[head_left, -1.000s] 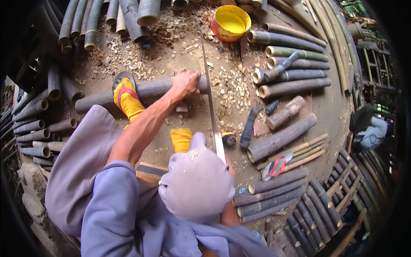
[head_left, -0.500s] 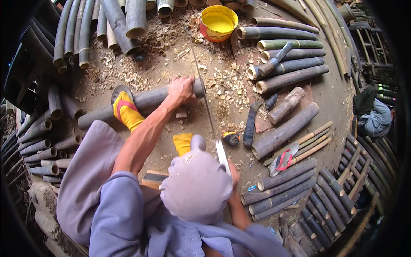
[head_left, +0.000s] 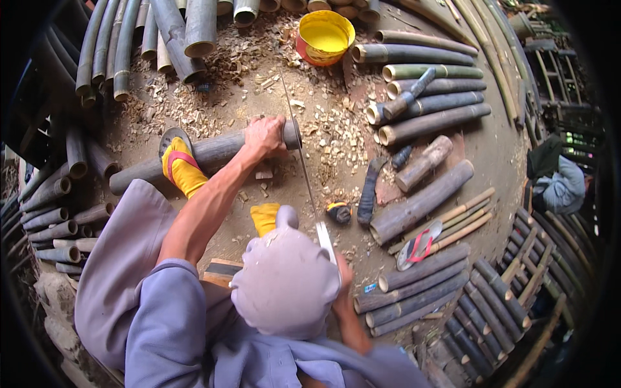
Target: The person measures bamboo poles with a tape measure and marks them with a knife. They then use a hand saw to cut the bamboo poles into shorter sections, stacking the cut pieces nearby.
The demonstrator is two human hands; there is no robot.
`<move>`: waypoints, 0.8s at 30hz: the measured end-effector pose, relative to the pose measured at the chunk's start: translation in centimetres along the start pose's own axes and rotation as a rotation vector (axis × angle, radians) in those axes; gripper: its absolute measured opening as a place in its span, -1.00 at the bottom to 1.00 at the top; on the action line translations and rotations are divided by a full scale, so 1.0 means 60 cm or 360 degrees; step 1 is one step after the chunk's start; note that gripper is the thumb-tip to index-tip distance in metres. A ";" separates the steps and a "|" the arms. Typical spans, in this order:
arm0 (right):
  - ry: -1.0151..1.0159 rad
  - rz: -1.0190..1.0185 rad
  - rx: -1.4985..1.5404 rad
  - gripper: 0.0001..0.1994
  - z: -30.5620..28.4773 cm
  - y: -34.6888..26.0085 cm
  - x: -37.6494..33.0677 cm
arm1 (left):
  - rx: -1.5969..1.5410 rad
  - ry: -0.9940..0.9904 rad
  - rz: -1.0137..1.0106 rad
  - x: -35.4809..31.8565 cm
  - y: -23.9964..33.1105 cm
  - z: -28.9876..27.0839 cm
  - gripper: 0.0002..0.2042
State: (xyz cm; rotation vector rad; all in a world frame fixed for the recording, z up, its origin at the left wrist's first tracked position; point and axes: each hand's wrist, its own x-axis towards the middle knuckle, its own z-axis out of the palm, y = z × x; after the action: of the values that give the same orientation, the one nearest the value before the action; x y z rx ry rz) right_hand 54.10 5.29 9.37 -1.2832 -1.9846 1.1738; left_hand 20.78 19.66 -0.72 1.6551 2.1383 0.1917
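A dark bamboo pole [head_left: 217,150] lies across the ground in front of me. My left hand [head_left: 264,137] is wrapped over it near its right end, pressing it down. On its left part rests my foot in a yellow sock [head_left: 185,178] and a sandal. A handsaw [head_left: 303,152] with a thin blade and a pale rear part crosses the pole's right end, just beside my left hand. My right hand [head_left: 345,274] is closed at the saw's near end; a grey cap [head_left: 284,281] partly hides it and the handle.
A yellow-and-red bucket [head_left: 325,37] stands at the back among wood chips. Cut bamboo lengths [head_left: 433,123] lie in rows to the right, more at left. A tape measure [head_left: 338,212], a dark sheathed tool [head_left: 370,192] and a loose sandal [head_left: 419,246] lie right of the saw.
The saw and my right hand have drawn back slightly toward me. My left hand keeps its place on the pole. The whole view has shifted a little.
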 end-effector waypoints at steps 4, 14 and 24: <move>-0.0065 0.0110 -0.0213 -0.55 -0.047 0.010 -0.151 | -0.0003 -0.0075 -0.0110 -0.002 0.006 0.011 -0.54; 0.0034 0.0243 0.0267 -0.56 0.029 0.013 0.038 | -0.0089 0.0038 0.0095 0.012 0.010 0.005 -0.62; 0.0143 0.0053 0.0242 -0.65 0.111 0.037 0.183 | -0.0036 -0.0021 0.0018 0.024 0.013 0.010 -0.55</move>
State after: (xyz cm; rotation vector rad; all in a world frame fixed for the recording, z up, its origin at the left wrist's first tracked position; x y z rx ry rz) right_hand 45.25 12.96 3.63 -1.2725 -1.7806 1.2355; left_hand 21.45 21.17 -1.30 1.6514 2.1102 0.2069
